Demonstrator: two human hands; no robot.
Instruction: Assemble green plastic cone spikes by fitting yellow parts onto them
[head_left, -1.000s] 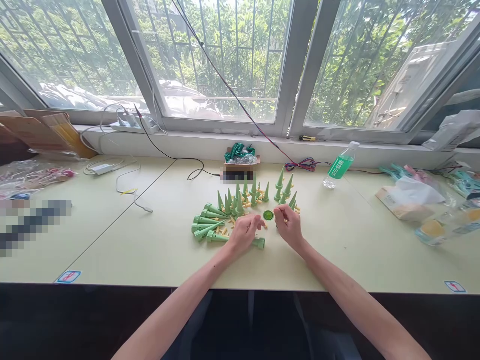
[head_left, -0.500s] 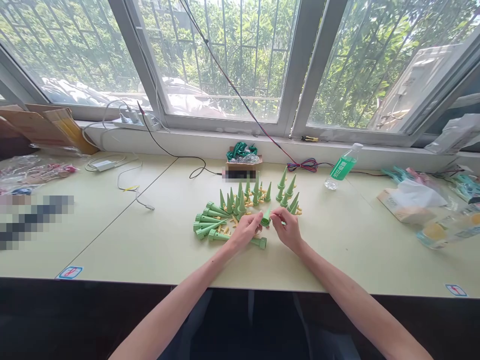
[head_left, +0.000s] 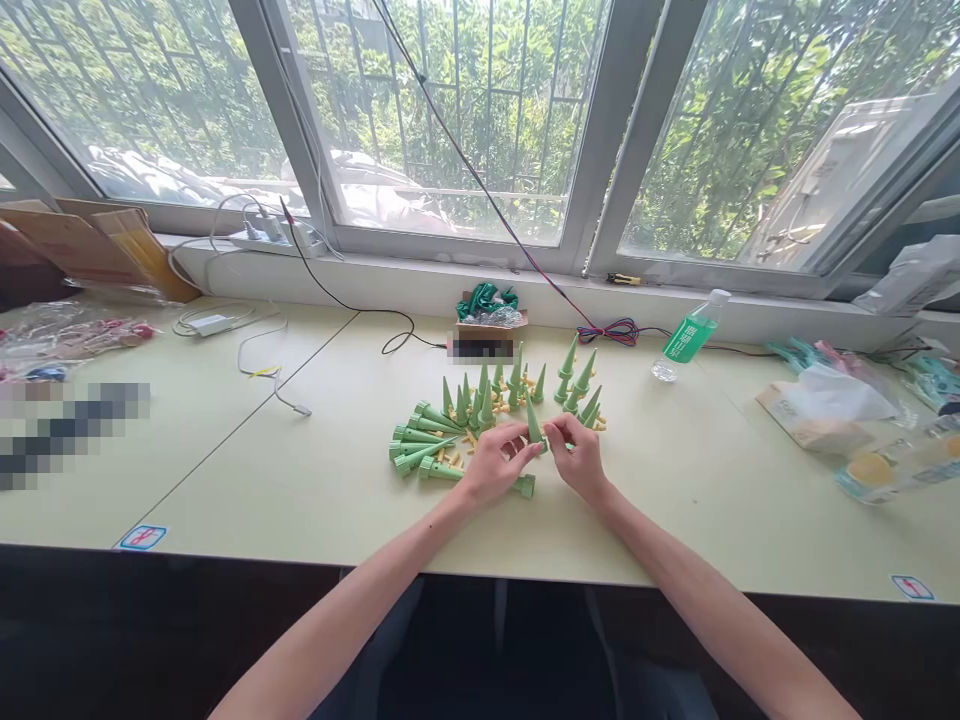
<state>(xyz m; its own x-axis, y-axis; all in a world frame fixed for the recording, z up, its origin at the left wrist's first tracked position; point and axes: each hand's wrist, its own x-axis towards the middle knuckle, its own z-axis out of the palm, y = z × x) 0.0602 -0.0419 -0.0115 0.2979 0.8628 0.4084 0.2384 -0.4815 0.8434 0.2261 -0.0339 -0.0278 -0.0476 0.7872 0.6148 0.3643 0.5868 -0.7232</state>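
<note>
Green plastic cone spike (head_left: 533, 420), tip up, pinched at base between left hand (head_left: 491, 465) and right hand (head_left: 581, 462) fingers; bottle (head_left: 686, 338) label unreadable.

Looks like a little home-style assembly workshop to me, not a proper factory. Plain pale tables (head_left: 675, 500) are shoved up against a big barred window (head_left: 450, 120), with dozens of identical green plastic cones (head_left: 480, 400) and small yellow bits (head_left: 469, 438) laid out in batches. There's a cardboard box (head_left: 487, 335) of parts, plastic bags (head_left: 75, 335) of stock off to the side, a power strip (head_left: 277, 238) on the sill with cables trailing, and somebody's water bottle (head_left: 686, 335).
</note>
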